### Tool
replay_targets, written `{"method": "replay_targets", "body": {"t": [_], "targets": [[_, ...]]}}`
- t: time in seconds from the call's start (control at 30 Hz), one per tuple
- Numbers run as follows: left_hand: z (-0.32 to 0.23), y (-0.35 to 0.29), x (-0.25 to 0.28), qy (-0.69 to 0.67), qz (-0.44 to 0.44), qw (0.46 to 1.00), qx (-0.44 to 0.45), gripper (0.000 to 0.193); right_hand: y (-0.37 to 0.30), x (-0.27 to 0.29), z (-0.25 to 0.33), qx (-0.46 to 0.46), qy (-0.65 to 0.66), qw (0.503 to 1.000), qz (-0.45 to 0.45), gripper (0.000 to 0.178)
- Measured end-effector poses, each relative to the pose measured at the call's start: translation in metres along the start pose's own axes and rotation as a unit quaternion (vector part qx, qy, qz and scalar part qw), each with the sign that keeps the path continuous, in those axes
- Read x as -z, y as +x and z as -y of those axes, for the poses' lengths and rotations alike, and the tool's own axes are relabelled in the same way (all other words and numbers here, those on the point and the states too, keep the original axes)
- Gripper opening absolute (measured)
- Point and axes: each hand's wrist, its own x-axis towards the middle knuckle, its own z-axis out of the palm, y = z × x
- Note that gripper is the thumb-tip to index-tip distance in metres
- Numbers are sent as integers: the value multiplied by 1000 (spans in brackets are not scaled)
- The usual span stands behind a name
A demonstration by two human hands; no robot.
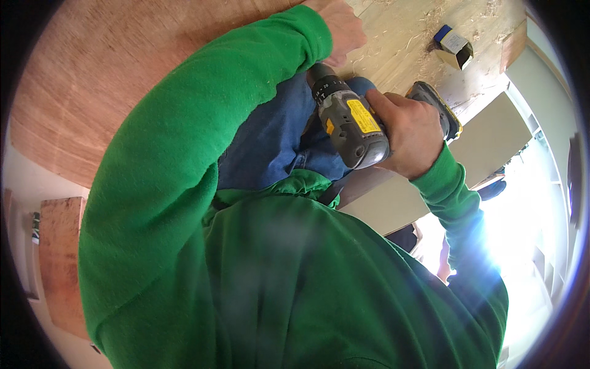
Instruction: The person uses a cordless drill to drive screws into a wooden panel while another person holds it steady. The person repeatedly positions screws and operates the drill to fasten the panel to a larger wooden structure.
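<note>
I see the right hand [410,138] clenched around the grip of a grey-and-yellow cordless drill [351,123], its chuck pointing toward the pale wooden panel [405,31]. The left hand [341,27] rests fisted on that panel just above the drill; I cannot tell whether it holds anything. A small open cardboard box [455,49] lies right of the drill.

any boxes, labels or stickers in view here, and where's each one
Small open cardboard box: on the pale wooden board at upper right, tan with a blue end and a white label.
Yellow label: on the side of the grey cordless drill gripped in the right hand, rectangular, print too small to read.
</note>
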Motion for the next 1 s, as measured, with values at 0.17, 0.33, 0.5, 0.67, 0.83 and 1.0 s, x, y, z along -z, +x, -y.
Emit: {"method": "replay_targets", "body": {"t": [0.17, 0.33, 0.5, 0.67, 0.83, 1.0], "targets": [[-3, 3, -2, 6, -7, 1000, 12, 25, 5, -1, 8, -3, -6, 1000, 1, 50], [-2, 9, 0, 42, 55, 996, 48, 36, 2, -10, 14, -27, -39, 999, -10, 43], [-4, 10, -3, 89, 32, 993, 76, 48, -16, -51, 17, -21, -25, 993, -117, 27], [-11, 2, -3, 75, -26, 988, 135, 57, -38, -139, 49, -78, 148, 956, -240, 31], [-5, 12, -14, -69, -97, 975, 189, 43, -96, -181, 2, -134, 437, 866, -203, 52], [4, -7, -15, -114, -305, 944, 56, 37, -102, -195, -61, -87, 674, 660, -321, 31]]}}
